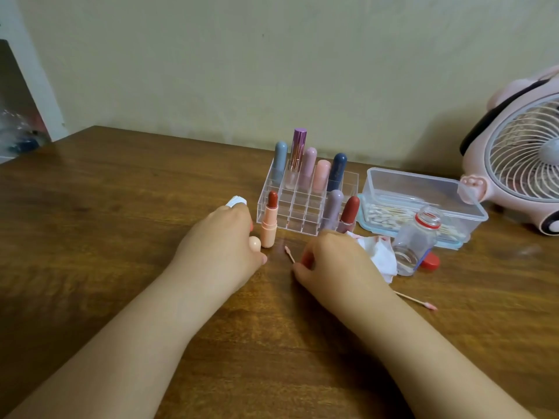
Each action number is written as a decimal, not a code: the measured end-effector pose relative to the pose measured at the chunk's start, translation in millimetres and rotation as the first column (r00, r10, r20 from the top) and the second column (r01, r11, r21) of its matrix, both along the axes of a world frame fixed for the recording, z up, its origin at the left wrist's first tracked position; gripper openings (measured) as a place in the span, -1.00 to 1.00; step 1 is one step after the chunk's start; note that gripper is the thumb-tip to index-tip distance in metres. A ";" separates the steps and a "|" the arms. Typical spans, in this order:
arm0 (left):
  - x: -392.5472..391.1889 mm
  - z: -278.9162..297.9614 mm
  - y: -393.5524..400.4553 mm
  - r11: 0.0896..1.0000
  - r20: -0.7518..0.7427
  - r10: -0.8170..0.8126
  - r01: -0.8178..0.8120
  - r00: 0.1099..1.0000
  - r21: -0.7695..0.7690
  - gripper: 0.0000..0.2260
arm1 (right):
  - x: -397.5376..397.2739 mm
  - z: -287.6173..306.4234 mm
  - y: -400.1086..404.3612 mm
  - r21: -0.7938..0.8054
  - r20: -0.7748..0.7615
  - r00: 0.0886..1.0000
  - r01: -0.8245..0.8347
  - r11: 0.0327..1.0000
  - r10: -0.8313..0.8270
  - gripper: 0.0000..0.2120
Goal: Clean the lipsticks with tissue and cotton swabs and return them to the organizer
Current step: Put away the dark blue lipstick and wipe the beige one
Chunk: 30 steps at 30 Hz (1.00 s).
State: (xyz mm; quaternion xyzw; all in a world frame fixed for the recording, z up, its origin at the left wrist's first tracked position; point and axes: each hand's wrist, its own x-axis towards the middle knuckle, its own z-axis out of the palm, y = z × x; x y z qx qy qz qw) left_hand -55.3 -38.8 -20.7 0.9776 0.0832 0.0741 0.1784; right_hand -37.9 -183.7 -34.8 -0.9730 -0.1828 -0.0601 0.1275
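Observation:
A peach lipstick (270,225) with a red bullet stands uncapped on the table, just in front of the clear organizer (302,217). My left hand (220,246) is beside it, curled round its peach cap (255,244); a white bit of tissue (237,202) sticks out past the fingers. My right hand (332,261) pinches a pink-stained cotton swab (289,254), whose tip points at the lipstick's base. The organizer holds several capped lipsticks (308,164) and one uncapped red lipstick (350,208) at its front right.
A crumpled stained tissue (379,254) lies right of my right hand. Beside it stand an open glass bottle (419,237) and its red cap (431,262). A clear box of cotton swabs (423,189), a used swab (422,303) and a pink fan (520,152) are on the right.

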 end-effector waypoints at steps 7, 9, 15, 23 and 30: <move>-2.8 2.3 2.4 0.999 0.039 0.014 -0.012 0.999 -0.039 -0.72 | -1.4 12.2 -17.8 0.291 -0.110 0.992 0.097 0.952 -0.067 -0.87; -3.3 4.0 2.0 0.997 0.100 -0.004 0.011 0.995 -0.076 -0.83 | -4.1 17.8 -25.3 0.468 -0.167 0.983 0.144 0.872 -0.073 -0.84; -11.6 5.4 -13.3 0.624 0.189 -0.239 0.300 0.952 -0.722 -0.88 | -10.3 24.4 -30.6 0.812 -0.261 0.963 0.182 0.555 0.066 -0.80; -6.6 -6.3 -23.5 0.464 0.257 -0.156 0.301 0.954 -0.833 -0.82 | -14.5 20.9 -29.0 0.789 -0.268 0.942 0.096 0.606 0.200 -0.70; -13.1 -1.8 -26.3 0.655 0.282 -0.321 0.427 0.904 -0.623 -0.85 | -16.1 41.0 -48.4 0.780 -0.265 0.940 0.078 0.621 0.214 -0.82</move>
